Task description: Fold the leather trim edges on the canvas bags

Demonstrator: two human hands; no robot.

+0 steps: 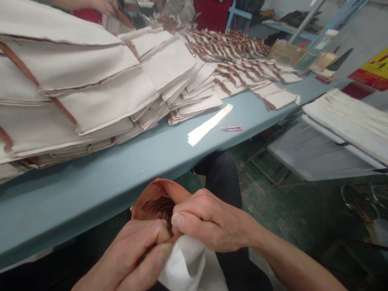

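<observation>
Below table edge (91, 202), left hand (127, 258) & right hand (209, 222) pinch white cloth (190, 262) w/ brown gathered cloth (157, 206).

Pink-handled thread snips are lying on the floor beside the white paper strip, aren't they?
Not on the floor: the head view shows the pink-handled thread snips lying on the blue table, beside the white paper strip.
</observation>
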